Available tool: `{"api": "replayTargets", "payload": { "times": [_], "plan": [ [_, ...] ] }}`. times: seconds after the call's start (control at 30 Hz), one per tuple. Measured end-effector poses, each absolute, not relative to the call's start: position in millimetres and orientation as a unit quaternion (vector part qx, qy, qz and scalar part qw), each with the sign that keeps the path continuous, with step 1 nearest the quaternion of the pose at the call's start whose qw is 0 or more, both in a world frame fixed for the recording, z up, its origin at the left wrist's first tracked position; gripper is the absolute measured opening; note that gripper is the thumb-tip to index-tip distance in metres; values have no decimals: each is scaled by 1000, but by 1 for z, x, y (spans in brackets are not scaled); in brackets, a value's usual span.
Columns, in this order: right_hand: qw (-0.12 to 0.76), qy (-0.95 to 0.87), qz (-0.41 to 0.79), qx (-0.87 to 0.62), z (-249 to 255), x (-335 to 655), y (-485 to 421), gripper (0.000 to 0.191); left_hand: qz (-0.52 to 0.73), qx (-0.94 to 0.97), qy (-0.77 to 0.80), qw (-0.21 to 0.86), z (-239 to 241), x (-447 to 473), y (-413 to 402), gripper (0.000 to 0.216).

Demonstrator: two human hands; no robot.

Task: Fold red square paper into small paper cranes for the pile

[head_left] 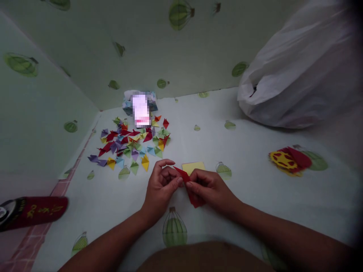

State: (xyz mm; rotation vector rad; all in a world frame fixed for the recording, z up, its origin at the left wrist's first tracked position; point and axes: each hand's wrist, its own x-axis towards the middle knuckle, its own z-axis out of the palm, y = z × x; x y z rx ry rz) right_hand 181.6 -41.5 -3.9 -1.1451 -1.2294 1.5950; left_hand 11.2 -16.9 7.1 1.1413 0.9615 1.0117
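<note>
My left hand (pixel 161 185) and my right hand (pixel 210 187) both pinch a folded piece of red paper (pixel 188 187) between them, just above the pale cloth-covered surface (pixel 244 196). The paper's upper tip points left toward my left fingers, its lower end pokes out under my right hand. A small yellow paper square (pixel 193 167) lies flat right behind my hands. Farther back left sits a heap of several folded paper pieces (pixel 132 145) in red, purple, yellow, green and blue.
A lit phone (pixel 141 110) leans against a small box behind the heap. A big white plastic bag (pixel 300 71) fills the back right. A red and yellow paper model (pixel 287 159) lies at right. A dark red can (pixel 31 211) lies at the left edge.
</note>
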Motion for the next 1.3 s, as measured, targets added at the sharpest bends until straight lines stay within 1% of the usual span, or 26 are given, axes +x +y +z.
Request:
{"api": "replayTargets", "payload": {
  "times": [0.17, 0.3, 0.47, 0.6, 0.7, 0.8, 0.9, 1.07, 1.17, 1.3],
  "plan": [
    [411, -489, 639, -429, -4, 184, -39, 31, 441, 500, 403, 627, 4, 9, -15, 28],
    [437, -473, 643, -415, -2, 186, -38, 30, 420, 514, 367, 652, 4, 9, -16, 31],
    [428, -424, 694, -395, -5, 185, -39, 27, 413, 522, 342, 664, 3, 10, -15, 32],
    [422, -411, 703, -400, -6, 184, -39, 26, 407, 550, 349, 640, 2, 8, -12, 18],
    [419, -439, 674, -421, -4, 183, -37, 25, 389, 582, 366, 613, -1, 6, -11, 10],
    [438, -498, 600, -447, -1, 183, -37, 21, 376, 588, 397, 596, -1, 5, -12, 8],
    [441, -550, 534, -467, 0, 183, -39, 18, 367, 582, 411, 598, 2, 7, -13, 9],
    [444, -582, 470, -494, -1, 182, -41, 15, 361, 578, 406, 608, 7, 8, -16, 15],
    [446, -589, 459, -495, -3, 182, -42, 15, 362, 576, 420, 600, 5, 9, -16, 14],
    [445, -575, 491, -479, -4, 181, -42, 12, 356, 598, 434, 573, 3, 9, -16, 9]
  ]
}}
